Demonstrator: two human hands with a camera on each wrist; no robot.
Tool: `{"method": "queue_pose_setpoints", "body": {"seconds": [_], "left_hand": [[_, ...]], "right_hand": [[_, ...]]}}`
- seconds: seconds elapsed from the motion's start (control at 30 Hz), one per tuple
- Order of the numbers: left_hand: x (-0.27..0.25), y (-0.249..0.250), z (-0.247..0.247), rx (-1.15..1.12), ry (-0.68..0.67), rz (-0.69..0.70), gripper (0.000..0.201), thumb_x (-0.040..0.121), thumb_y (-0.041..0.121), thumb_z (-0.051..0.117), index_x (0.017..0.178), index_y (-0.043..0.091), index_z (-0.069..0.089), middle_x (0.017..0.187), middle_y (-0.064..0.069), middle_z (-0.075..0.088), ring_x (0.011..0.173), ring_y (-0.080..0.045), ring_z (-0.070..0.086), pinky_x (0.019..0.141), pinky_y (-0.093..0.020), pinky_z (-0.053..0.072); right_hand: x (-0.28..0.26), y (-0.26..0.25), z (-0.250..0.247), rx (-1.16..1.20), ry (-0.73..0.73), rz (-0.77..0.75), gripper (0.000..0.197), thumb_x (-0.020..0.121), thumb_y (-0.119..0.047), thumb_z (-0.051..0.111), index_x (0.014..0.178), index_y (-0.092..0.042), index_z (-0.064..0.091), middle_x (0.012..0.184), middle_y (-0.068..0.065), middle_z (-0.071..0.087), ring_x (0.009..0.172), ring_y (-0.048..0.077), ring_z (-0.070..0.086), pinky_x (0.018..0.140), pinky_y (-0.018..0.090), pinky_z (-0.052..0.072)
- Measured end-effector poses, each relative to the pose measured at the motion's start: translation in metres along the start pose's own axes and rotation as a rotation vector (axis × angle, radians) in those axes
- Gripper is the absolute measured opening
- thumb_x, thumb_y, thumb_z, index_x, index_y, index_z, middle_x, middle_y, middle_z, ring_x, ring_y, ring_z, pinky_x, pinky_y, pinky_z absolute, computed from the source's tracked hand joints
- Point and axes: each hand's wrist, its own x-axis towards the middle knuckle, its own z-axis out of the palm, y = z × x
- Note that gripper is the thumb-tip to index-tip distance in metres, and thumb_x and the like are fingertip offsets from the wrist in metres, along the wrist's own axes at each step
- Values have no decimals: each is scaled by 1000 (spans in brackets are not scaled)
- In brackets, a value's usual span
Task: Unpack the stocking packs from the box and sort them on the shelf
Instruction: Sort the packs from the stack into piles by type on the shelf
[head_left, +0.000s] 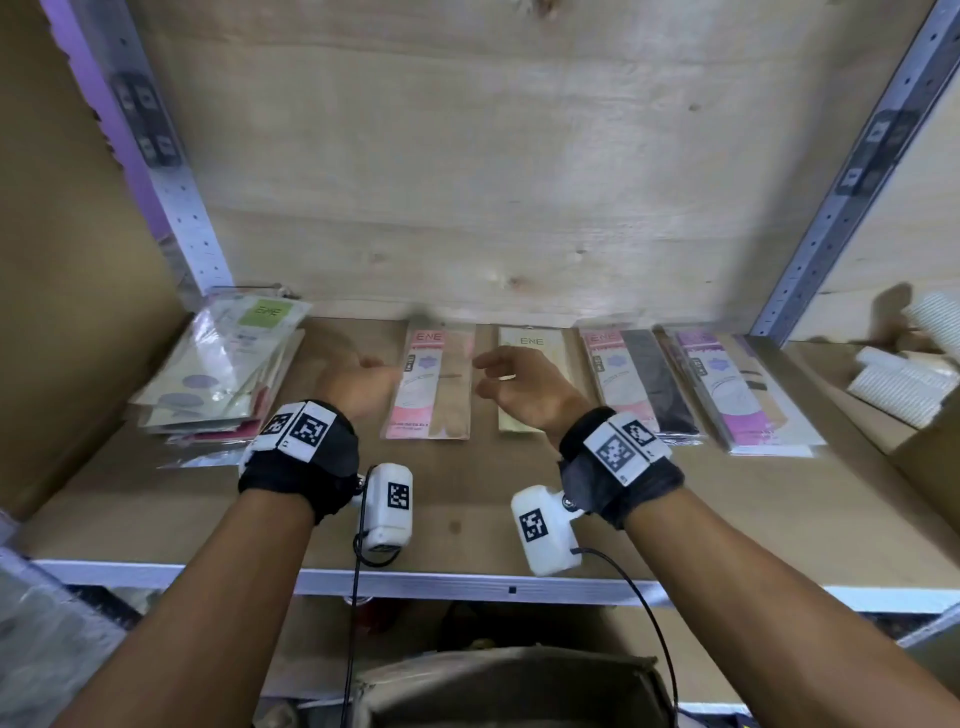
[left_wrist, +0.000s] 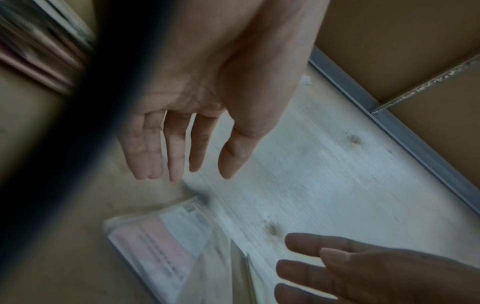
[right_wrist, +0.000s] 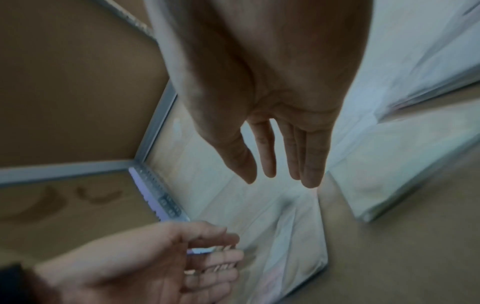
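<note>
Both hands hover over the shelf (head_left: 467, 525), empty, with the fingers straight and slightly spread. The left hand (head_left: 358, 382) hangs between the stack (head_left: 223, 374) at the shelf's back left corner and the pink pack (head_left: 431, 384); the right hand (head_left: 524, 387) hangs over the cream pack (head_left: 530, 343), covering most of it. The palms face each other across the pink pack, which neither hand touches (the wrist views show open fingers (left_wrist: 176, 148) and open fingers (right_wrist: 288, 148), with nothing between them).

Four sorted lots lie in a row along the back edge, each lengthwise toward the front: the pink pack, the cream pack, a pink-and-black pack (head_left: 641, 384) and a purple pile (head_left: 737, 389) nearest the right upright (head_left: 841, 182). The stack on the left is loose and tilted, with a green-labelled pack (head_left: 267, 314) on top. Beyond the right upright, white folded goods (head_left: 904, 379) sit on the neighbouring bay. The front edge of the shelf is a pale metal rail (head_left: 467, 584).
</note>
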Motion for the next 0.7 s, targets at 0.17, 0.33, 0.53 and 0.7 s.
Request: {"method": "queue_pose_setpoints", "body": {"seconds": [0.17,0.33,0.53,0.7], "left_hand": [[-3,-4,-38,1,74,95,27,84,21,70,111,20,72,107,6,68,99,-13,61,87,-25,43],[-12,-5,-94,-79,354,234,21,86,12,66,104,17,77,107,0,74,103,-17,66,91,-21,44],[-12,-34,-159,-38,453,61,33,91,11,52,117,17,71,121,-5,70,112,-25,63,105,-37,47],[-14,-52,-185,-22,454,7,31,93,14,54,121,17,67,124,-2,68,113,-24,62,104,-35,46]], "right_hand": [[11,-36,38,83,-106,5,32,91,-8,63,123,-6,62,107,9,64,93,21,62,87,30,52],[39,-80,81,210,-207,60,26,90,6,57,116,5,60,84,17,64,64,24,61,65,30,58],[71,-128,149,159,-255,67,24,91,-30,67,89,-7,59,79,9,65,60,25,65,67,46,63],[89,-145,203,40,-269,28,74,70,-58,79,123,-11,59,118,10,67,108,32,65,95,47,54]]}}
